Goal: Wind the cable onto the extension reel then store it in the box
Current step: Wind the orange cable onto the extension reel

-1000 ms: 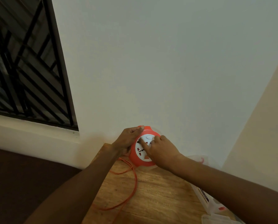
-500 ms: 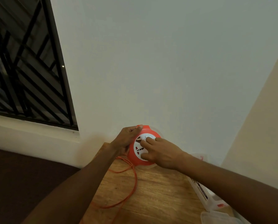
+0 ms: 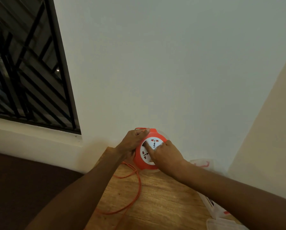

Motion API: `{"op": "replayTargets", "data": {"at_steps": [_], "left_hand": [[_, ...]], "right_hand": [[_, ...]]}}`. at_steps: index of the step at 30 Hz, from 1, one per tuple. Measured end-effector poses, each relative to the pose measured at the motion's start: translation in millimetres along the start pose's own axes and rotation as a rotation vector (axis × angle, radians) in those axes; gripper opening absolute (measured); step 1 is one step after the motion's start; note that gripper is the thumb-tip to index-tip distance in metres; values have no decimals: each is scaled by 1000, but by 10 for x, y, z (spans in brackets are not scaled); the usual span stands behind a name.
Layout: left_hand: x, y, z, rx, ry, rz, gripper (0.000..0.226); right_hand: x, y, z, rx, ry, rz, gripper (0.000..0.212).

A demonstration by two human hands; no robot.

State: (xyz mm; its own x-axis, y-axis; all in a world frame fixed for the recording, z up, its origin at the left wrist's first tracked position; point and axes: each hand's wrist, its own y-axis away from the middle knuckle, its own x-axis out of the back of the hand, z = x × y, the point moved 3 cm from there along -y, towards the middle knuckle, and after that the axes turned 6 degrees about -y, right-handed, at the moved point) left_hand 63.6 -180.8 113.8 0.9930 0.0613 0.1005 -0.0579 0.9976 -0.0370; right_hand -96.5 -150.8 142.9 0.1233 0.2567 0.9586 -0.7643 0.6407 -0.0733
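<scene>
A round orange extension reel [image 3: 143, 164] with a white socket face stands on edge at the far end of the wooden table [image 3: 157, 198]. My left hand [image 3: 132, 144] grips its left rim, thumb over the top. My right hand [image 3: 167, 156] presses its fingers on the white face. A thin orange cable [image 3: 135, 193] hangs loose from the reel's lower left and loops over the table towards me. A clear plastic box [image 3: 210, 203] stands at the right, partly hidden behind my right forearm.
A white wall rises right behind the reel. A barred window [image 3: 26, 67] fills the upper left above a white ledge. A clear lid [image 3: 222, 224] lies at the table's near right corner. Dark floor lies left of the table.
The white socket face has turned under my right fingers, and a strand of cable now shows over the reel's top by my left thumb. The loose loop on the table has shifted slightly.
</scene>
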Motion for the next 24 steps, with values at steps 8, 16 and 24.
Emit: {"op": "replayTargets", "data": {"at_steps": [8, 16, 24], "left_hand": [[36, -7, 38, -10, -79, 28, 46], [68, 7, 56, -12, -55, 6, 48], [45, 13, 60, -7, -121, -27, 53]], "right_hand": [[-39, 48, 18, -24, -98, -18, 72], [18, 132, 77, 372, 78, 58, 48], [42, 87, 52, 328, 112, -33, 56]]}}
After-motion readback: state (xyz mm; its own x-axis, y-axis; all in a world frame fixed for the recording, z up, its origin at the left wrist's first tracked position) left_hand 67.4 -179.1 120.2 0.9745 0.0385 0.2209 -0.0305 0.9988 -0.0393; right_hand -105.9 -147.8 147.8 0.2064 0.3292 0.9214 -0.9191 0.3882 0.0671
